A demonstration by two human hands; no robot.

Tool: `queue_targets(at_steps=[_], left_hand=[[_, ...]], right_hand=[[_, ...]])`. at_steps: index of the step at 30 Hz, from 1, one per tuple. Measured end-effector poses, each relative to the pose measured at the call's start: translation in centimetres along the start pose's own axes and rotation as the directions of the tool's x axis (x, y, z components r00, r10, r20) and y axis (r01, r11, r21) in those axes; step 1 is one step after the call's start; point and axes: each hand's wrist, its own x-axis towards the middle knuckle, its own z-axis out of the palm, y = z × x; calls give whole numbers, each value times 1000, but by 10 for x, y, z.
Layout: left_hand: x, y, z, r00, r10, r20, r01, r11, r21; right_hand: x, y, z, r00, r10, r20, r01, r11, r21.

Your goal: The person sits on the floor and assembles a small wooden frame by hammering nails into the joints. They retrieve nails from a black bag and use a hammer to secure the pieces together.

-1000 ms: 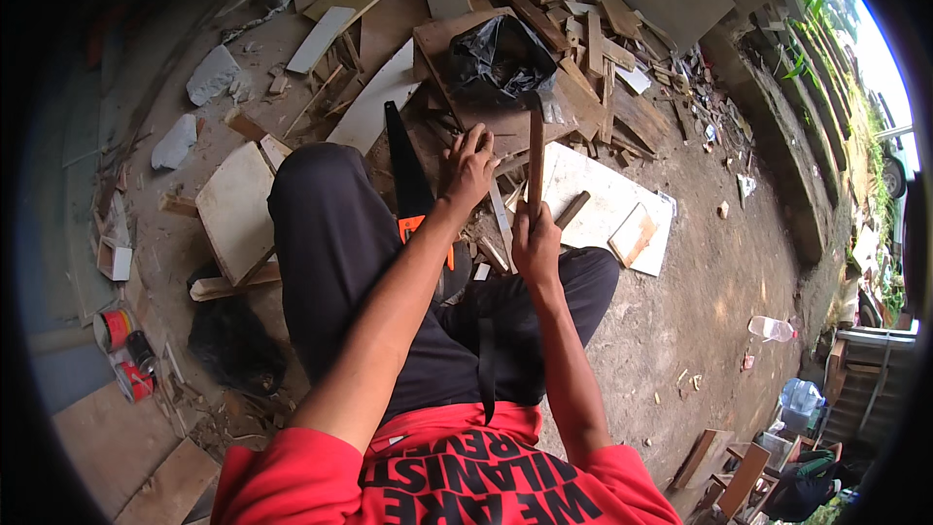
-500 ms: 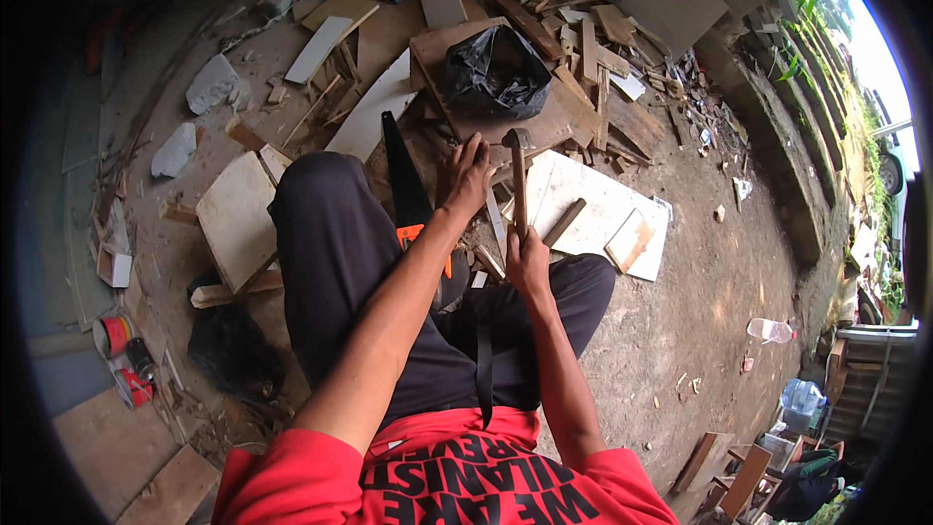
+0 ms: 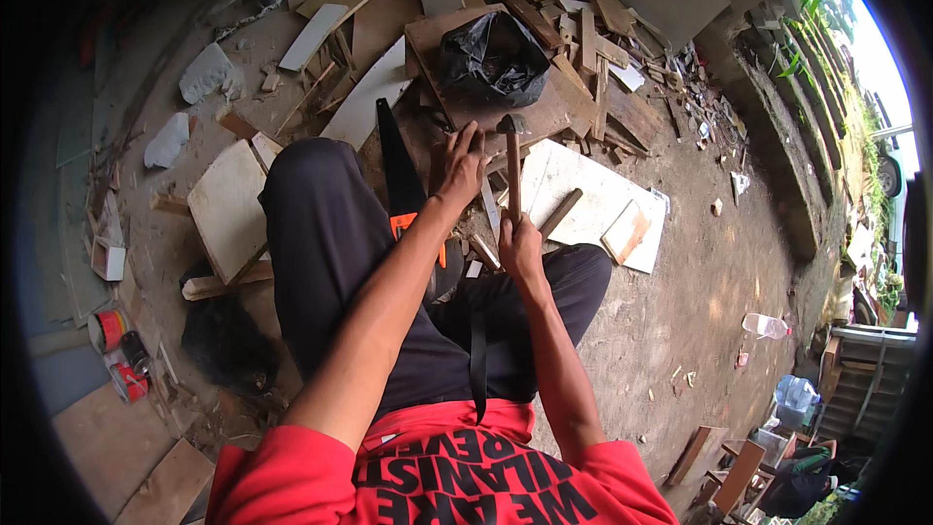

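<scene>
My right hand (image 3: 520, 243) grips the wooden handle of a hammer (image 3: 514, 175), whose head points away from me beside my left fingertips. My left hand (image 3: 457, 165) reaches further out, with its fingers bent and drawn together over scrap wood; whatever they pinch is too small or hidden to name. Between my left forearm and my raised left knee rests a handsaw (image 3: 397, 160) with a black blade and orange handle. A narrow strip (image 3: 490, 202) lies between my hands. Right of the hammer, a short wood stick (image 3: 562, 214) rests on a white board (image 3: 593, 194).
Beyond my hands a black plastic bag (image 3: 496, 58) stands open on a brown board (image 3: 428, 34). Scrap wood (image 3: 588, 39) is heaped at the far side. Left are pale chunks (image 3: 204, 73), a panel (image 3: 228, 204) and red cans (image 3: 107, 331). A plastic bottle (image 3: 768, 327) lies right.
My left fingers have drawn closer together and shifted slightly left. The hammer has moved a little away from me and left in my right hand. The whole view has shifted slightly.
</scene>
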Motion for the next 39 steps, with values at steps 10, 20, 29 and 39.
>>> queue_targets(at_steps=[10, 20, 29, 39], left_hand=[[5, 8, -9, 997, -22, 72, 25, 999, -40], [6, 23, -13, 975, -122, 188, 89, 981, 175], [10, 32, -17, 942, -191, 275, 126, 963, 238], [9, 25, -20, 963, -150, 224, 112, 979, 172]], right_hand=[[-9, 4, -4, 995, 92, -36, -91, 995, 28], [7, -19, -11, 996, 76, -35, -73, 994, 76], [-1, 1, 1, 1000, 17, -20, -17, 1000, 5], [-6, -20, -8, 996, 43, -72, -34, 992, 122]])
